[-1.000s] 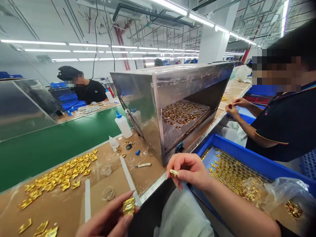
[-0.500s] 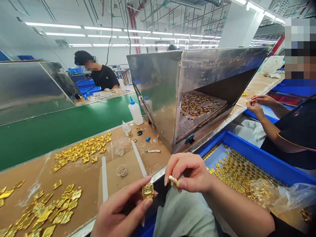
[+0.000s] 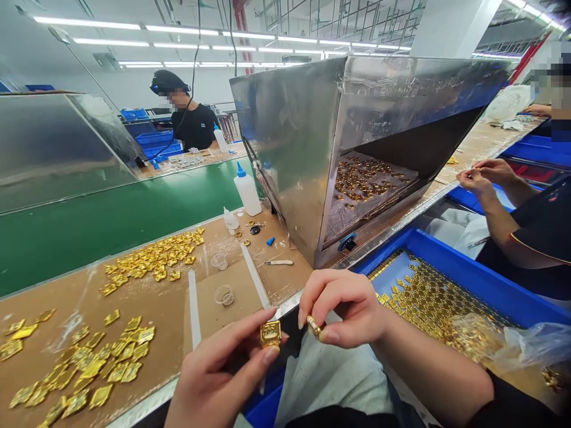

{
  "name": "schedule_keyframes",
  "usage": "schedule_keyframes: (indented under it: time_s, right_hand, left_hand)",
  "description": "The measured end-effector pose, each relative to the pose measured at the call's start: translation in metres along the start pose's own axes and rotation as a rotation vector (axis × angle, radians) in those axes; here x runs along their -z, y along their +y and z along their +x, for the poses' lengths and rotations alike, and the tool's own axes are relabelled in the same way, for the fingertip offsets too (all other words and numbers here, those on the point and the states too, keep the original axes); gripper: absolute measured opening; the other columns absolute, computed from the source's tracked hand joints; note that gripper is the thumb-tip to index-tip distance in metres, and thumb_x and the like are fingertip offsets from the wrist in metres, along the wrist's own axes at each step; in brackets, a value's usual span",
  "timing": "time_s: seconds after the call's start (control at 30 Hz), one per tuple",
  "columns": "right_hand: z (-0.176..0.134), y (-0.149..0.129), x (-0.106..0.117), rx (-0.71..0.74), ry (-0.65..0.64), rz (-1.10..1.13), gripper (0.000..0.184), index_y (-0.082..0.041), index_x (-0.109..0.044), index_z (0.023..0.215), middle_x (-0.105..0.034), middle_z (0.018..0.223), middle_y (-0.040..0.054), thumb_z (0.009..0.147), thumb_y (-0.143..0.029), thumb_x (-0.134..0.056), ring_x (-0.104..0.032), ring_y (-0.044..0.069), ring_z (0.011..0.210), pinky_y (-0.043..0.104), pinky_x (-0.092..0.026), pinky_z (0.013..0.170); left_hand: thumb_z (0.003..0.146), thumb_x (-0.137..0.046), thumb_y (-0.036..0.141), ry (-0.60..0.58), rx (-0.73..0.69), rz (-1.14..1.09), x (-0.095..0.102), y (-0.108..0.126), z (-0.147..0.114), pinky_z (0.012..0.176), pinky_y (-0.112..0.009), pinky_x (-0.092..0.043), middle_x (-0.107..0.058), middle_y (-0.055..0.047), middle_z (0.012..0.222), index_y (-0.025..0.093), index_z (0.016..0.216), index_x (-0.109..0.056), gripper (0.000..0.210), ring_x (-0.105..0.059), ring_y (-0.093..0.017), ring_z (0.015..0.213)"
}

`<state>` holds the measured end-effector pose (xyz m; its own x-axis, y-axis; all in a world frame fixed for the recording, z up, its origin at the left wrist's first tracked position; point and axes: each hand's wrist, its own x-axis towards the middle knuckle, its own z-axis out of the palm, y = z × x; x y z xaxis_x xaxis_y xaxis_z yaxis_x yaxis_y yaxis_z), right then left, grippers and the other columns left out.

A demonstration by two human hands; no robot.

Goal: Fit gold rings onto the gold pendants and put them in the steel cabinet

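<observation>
Between the thumb and fingers of my left hand (image 3: 223, 374) is a square gold piece (image 3: 270, 333) with a raised rim, its face turned up. My right hand (image 3: 345, 306) is just to the right of it, thumb and fingertips pinching a small gold ring-like piece (image 3: 314, 326). A short gap separates the two pieces. Left of my hands, loose square gold plates (image 3: 102, 395) lie scattered on the brown bench top (image 3: 151, 315). Farther back is a denser pile of gold pieces (image 3: 156, 255).
A metal hood (image 3: 289, 160) covers gold rings (image 3: 366, 181). Near it are a blue-capped bottle (image 3: 247, 193), a knife (image 3: 279, 262) and a small clear dish (image 3: 223, 295). At right, a blue tray (image 3: 446, 245) holds rows of gold pieces. A co-worker's hands (image 3: 486, 175) are beyond it.
The camera view has tilted and shifted slightly. Both hands keep their holds; the small ring-like piece in my right hand has turned a little. The person across the belt has raised their head.
</observation>
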<state>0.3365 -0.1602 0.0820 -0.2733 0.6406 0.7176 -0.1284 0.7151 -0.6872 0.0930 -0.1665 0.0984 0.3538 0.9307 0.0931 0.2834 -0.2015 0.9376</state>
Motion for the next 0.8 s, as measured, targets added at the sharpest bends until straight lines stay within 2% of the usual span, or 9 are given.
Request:
schedule_keyframes:
  time_s: [0.33,0.43,0.53,0.63,0.8]
  right_hand:
    - [-0.003,0.007,-0.003,-0.053,0.027,0.056,0.012,-0.018,-0.076,0.093,-0.074,0.092,0.0102,0.087,-0.028,-0.078,-0.067,0.017,0.076,0.029,-0.056,0.064]
    - [-0.004,0.007,-0.005,-0.1,0.039,0.117,0.013,-0.018,-0.077,0.094,-0.073,0.092,0.0096,0.085,-0.028,-0.079,-0.066,0.015,0.072,0.026,-0.055,0.06]
    - [-0.006,0.004,-0.01,-0.197,0.065,0.247,0.012,-0.018,-0.077,0.094,-0.071,0.093,0.0081,0.087,-0.027,-0.079,-0.064,0.011,0.063,0.022,-0.055,0.053]
    - [-0.008,0.002,-0.02,-0.353,0.083,0.393,0.011,-0.017,-0.078,0.095,-0.068,0.091,0.0062,0.088,-0.026,-0.077,-0.063,0.009,0.055,0.019,-0.053,0.046]
    - [-0.012,0.009,-0.041,-0.558,0.151,0.48,0.019,-0.014,-0.076,0.084,-0.066,0.076,0.0025,0.085,-0.031,-0.082,-0.06,0.007,0.051,0.017,-0.049,0.045]
  left_hand:
    - [0.082,-0.077,0.041,0.03,0.008,-0.017,-0.001,-0.001,0.001,0.053,-0.021,-0.054,-0.071,0.0,0.067,0.023,0.11,-0.08,0.033,-0.061,-0.013,0.053]
    - [0.079,-0.08,0.039,0.076,-0.019,0.004,0.0,-0.003,0.001,0.053,-0.021,-0.054,-0.073,-0.001,0.07,0.023,0.105,-0.081,0.031,-0.062,-0.013,0.055]
    - [0.08,-0.08,0.038,0.134,-0.082,0.079,0.0,-0.007,0.002,0.058,-0.023,-0.056,-0.072,0.0,0.068,0.024,0.105,-0.082,0.029,-0.063,-0.014,0.056]
    - [0.084,-0.078,0.035,0.16,-0.155,0.154,0.001,-0.01,0.003,0.061,-0.023,-0.057,-0.074,0.001,0.071,0.025,0.109,-0.081,0.027,-0.066,-0.014,0.057]
    - [0.089,-0.074,0.03,0.107,-0.206,0.209,0.002,-0.013,0.005,0.063,-0.021,-0.058,-0.078,0.0,0.078,0.024,0.118,-0.077,0.029,-0.071,-0.014,0.061]
